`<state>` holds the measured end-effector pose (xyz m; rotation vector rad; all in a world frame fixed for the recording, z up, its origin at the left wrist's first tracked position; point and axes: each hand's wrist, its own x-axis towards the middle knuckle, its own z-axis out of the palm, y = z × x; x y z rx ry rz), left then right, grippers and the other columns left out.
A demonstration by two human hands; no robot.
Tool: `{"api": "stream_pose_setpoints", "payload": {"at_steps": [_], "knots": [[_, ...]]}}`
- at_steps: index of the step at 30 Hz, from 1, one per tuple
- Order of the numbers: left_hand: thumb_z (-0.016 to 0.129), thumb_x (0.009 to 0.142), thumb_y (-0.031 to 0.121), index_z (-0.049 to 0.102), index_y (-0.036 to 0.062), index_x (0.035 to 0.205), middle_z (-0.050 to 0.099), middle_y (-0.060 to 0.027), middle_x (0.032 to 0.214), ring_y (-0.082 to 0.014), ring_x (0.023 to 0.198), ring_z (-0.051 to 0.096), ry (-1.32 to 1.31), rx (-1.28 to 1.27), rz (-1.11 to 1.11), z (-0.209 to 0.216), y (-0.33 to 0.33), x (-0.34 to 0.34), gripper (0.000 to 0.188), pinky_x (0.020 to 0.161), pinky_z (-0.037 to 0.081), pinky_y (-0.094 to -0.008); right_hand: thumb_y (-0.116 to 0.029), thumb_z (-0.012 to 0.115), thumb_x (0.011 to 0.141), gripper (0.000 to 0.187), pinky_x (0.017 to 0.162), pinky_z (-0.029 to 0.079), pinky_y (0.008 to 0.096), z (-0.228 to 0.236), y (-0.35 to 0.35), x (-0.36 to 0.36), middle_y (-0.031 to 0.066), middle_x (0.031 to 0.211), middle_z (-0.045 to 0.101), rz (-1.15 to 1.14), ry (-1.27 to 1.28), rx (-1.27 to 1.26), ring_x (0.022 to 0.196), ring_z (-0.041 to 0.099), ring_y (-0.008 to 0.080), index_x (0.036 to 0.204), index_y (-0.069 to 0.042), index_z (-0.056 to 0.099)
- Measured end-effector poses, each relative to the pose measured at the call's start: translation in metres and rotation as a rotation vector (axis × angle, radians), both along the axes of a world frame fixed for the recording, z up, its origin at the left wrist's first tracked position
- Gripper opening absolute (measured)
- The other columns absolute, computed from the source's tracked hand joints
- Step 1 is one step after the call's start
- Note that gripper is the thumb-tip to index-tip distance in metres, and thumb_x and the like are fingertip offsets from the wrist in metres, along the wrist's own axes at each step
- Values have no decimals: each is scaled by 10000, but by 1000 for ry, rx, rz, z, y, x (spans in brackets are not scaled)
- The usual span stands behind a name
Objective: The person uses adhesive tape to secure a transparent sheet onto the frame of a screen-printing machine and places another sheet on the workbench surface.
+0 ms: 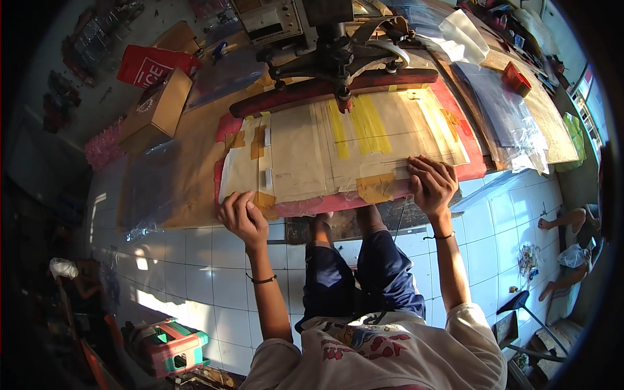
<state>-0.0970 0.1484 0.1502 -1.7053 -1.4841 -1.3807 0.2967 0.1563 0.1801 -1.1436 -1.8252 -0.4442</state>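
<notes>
edging the taped board (296, 156): red bar (292, 96) beyond, carton (156, 104) left.

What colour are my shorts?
Your shorts are mostly dark blue, seen best in the head view.

a broad brown wooden table (200, 166) carries a red pad (471, 168) with a tan taped board (299, 153) on top, near its front edge. a clear plastic sheet (146, 188) covers its left end; more clear sheets (497, 114) lie on the right, beside a small red tray (516, 79). below, the white-tiled floor (201, 244) holds a red and green stool (174, 354).
</notes>
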Motion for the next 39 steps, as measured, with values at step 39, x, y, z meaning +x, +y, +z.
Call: {"api": "stream_pose_setpoints", "payload": {"at_steps": [39], "knots": [[506,939,203,686,98,941,634,-88,973,-298,934,588,-91,-52,-38,11,-5,5,208,881,389,-431,-156,734,778,114,803,476,287,-5,0,2,-28,1040,755,-22,9,10,997,703,162,890,-141,745]]}}
